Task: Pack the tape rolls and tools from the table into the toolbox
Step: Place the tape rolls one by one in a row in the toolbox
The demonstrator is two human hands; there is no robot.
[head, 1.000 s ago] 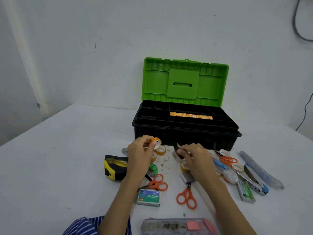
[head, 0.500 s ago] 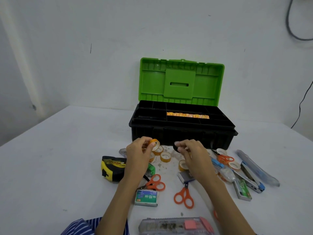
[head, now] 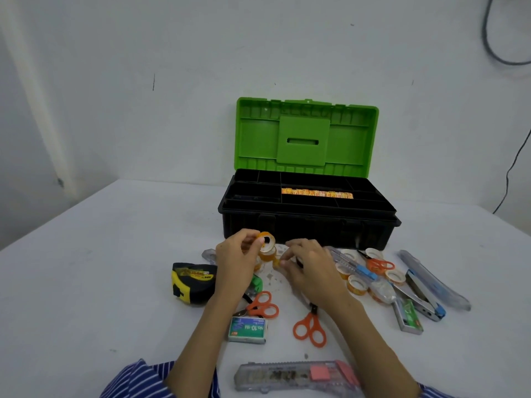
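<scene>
Head view: both hands work over the white tabletop (head: 86,268), just in front of the open black plastic toolbox with its raised green lid (head: 307,216), which stands toward the far edge. The left hand (head: 235,262) is lifted, its fingers curled and thumb pinching a small orange-cored roll of clear tape (head: 266,242) held up on edge. The right hand (head: 309,265) lies palm down beside it, fingers bent, its fingertips (head: 283,261) closing on another small tape roll (head: 276,261) low near the tabletop; a thin dark thing shows under the fingers, too hidden to name. More small tape rolls (head: 356,284) lie scattered to the right among a pair of orange-handled scissors (head: 379,265), a blue and clear utility knife (head: 355,265) and a grey stapler with a blue end (head: 425,297). Nearer the front edge lie a second pair of orange scissors (head: 310,328), a third pair (head: 261,305), a green staple box (head: 248,329), a yellow and black tape measure (head: 194,282) and a large clear cutter with a pink slider (head: 296,376). An orange patterned strip (head: 316,193) sits in a middle compartment of the toolbox.

Against half a second ago, the right hand has dropped and moved left toward the left hand, from a raised pinch down onto the rolls; the left hand keeps its roll, held a little higher
</scene>
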